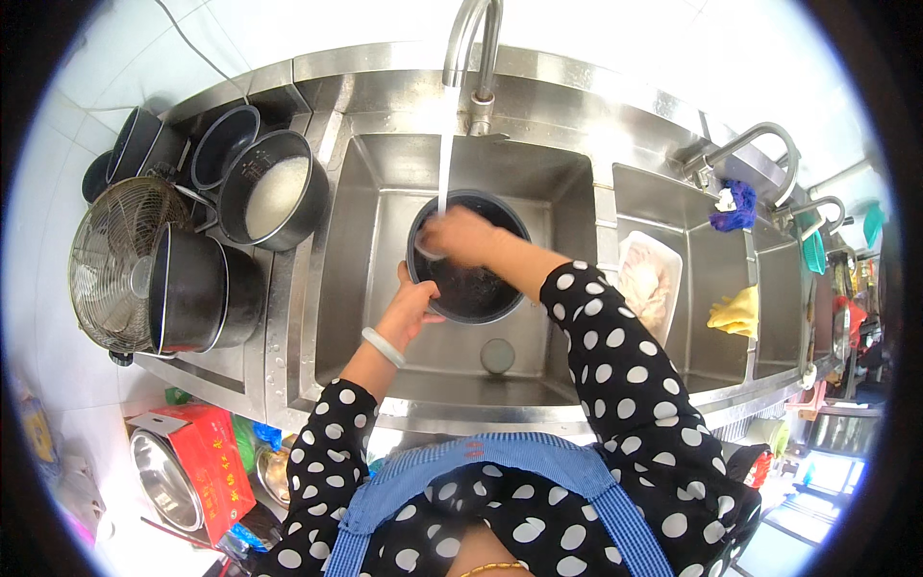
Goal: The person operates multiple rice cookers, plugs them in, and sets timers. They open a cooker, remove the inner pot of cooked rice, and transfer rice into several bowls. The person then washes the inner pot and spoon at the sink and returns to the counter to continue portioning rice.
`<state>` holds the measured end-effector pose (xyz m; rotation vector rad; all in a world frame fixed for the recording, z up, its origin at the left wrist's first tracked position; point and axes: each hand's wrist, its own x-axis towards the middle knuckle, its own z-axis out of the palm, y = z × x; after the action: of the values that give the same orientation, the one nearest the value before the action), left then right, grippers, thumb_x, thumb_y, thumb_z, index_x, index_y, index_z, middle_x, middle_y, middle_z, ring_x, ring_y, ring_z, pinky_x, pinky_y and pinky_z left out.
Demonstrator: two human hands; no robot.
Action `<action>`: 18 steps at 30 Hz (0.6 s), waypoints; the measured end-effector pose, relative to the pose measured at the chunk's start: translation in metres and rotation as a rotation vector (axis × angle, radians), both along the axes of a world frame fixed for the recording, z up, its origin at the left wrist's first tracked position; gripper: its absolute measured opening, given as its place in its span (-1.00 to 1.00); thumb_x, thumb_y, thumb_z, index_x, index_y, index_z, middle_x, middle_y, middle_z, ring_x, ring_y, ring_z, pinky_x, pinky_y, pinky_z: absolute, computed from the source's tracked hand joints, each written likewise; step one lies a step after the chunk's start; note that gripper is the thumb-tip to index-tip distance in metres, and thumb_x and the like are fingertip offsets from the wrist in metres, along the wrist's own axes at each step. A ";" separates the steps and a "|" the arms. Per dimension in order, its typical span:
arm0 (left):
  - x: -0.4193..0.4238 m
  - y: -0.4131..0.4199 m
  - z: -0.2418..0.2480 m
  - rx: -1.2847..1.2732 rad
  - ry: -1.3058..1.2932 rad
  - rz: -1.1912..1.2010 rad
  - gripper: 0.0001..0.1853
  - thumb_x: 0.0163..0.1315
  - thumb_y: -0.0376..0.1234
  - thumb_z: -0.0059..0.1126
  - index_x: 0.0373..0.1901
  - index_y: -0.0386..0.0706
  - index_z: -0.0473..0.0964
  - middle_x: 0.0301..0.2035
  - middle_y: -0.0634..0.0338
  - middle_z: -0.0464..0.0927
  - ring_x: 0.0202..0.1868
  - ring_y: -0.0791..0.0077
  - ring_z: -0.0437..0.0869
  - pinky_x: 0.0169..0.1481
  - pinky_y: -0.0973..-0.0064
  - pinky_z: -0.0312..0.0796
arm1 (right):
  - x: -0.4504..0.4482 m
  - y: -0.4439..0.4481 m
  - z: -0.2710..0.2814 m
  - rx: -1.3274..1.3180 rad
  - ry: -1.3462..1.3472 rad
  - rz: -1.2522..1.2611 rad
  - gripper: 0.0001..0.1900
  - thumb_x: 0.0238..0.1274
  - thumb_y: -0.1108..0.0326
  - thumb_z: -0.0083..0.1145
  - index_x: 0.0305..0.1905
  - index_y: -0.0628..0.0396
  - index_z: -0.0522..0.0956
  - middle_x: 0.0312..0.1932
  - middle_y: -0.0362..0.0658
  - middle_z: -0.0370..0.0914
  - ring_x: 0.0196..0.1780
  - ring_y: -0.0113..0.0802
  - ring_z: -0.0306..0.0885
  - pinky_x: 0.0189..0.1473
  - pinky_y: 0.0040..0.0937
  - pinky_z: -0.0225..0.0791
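A dark rice-cooker inner pot (508,210) stands in the large stainless-steel sink basin (389,216), slightly tilted. My left hand (412,306) grips its near-left rim, thumb and fingers on either side of the wall. Inside the pot is my right hand (469,234), blurred by motion. A pale curved shape shows at its fingertips; whether that is a held thing or splashing water is unclear. From the gooseneck faucet (461,43) a stream of water (447,144) runs into the pot beside my right hand. The round drain (497,356) lies just nearer to me than the pot.
Left of the basin are a pot (306,213) holding white grains that look like rice, stacked dark pots (187,288) and a metal fan (97,267). Rightward, another basin holds a white tub (676,288) with pale contents; yellow gloves (735,314) hang over its divider.
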<state>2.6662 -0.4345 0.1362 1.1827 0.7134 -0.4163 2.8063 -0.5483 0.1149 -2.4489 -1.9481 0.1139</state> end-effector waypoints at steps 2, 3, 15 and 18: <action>0.000 0.000 0.002 0.120 -0.002 0.020 -0.02 -0.10 -0.50 -0.08 0.33 0.01 -0.43 0.04 -0.04 0.24 -0.08 0.15 0.46 -0.29 0.19 0.49 | 0.015 -0.009 0.001 0.023 0.239 -0.408 -0.56 -0.27 0.46 0.24 -0.10 0.09 0.49 -0.11 -0.04 0.51 -0.05 -0.07 0.50 -0.08 -0.21 0.39; 0.001 0.002 0.002 0.093 -0.033 0.034 -0.02 -0.10 -0.50 -0.09 0.33 0.01 -0.44 0.02 -0.04 0.26 -0.12 0.16 0.48 -0.30 0.19 0.49 | 0.018 -0.016 -0.001 0.102 0.228 -0.496 -0.58 -0.20 0.45 0.20 -0.07 0.11 0.47 -0.10 -0.01 0.51 -0.05 -0.05 0.49 -0.09 -0.21 0.40; -0.001 0.001 -0.019 -0.002 -0.023 0.011 -0.21 -0.11 -0.55 -0.15 0.22 0.03 -0.16 -0.09 -0.05 0.33 -0.31 0.10 0.57 -0.38 0.09 0.53 | -0.015 -0.002 -0.018 -0.016 0.163 -0.429 -0.48 -0.13 0.32 0.21 0.06 0.02 0.37 -0.08 -0.06 0.46 0.05 -0.08 0.37 0.07 -0.16 0.26; -0.001 0.004 -0.021 -0.075 -0.004 0.043 -0.23 -0.11 -0.54 -0.14 0.21 0.03 -0.14 -0.08 -0.06 0.33 -0.28 0.05 0.59 -0.37 0.08 0.53 | -0.015 0.001 -0.022 -0.171 0.534 -0.678 -0.46 -0.12 0.35 0.16 0.08 0.14 0.32 -0.05 0.06 0.46 0.04 -0.04 0.43 0.04 -0.15 0.29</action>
<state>2.6654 -0.4305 0.1149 1.0955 0.7131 -0.4017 2.7917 -0.5473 0.0931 -2.6495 -0.8859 0.8359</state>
